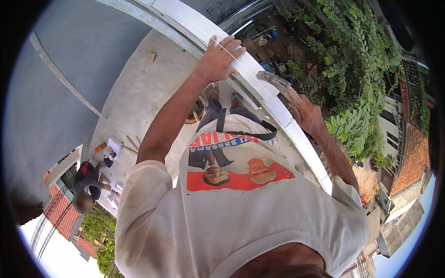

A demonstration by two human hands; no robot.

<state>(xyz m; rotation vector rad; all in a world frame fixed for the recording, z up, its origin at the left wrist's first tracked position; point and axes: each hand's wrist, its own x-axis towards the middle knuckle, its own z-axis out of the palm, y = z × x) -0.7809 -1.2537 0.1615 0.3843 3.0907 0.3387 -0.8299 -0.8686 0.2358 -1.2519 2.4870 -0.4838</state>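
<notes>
A long white beam [262,85] runs from the upper middle down to the right, past the front of my body. A thin line stretches along its upper face. My left hand [217,59] lies on the beam with its fingers spread over the white surface. To the right of it, my right hand [306,113] is wrapped round the handle of a hammer [274,81]. The hammer's worn, greyish head is at the beam's outer edge; I cannot tell whether it touches.
Beyond the beam the ground drops to a lower yard with leafy plants [361,69] and debris. A round container [198,110] stands by my feet on the concrete floor [139,88]. A brick piece [152,57] lies at the wall. At lower left another person [88,178] crouches.
</notes>
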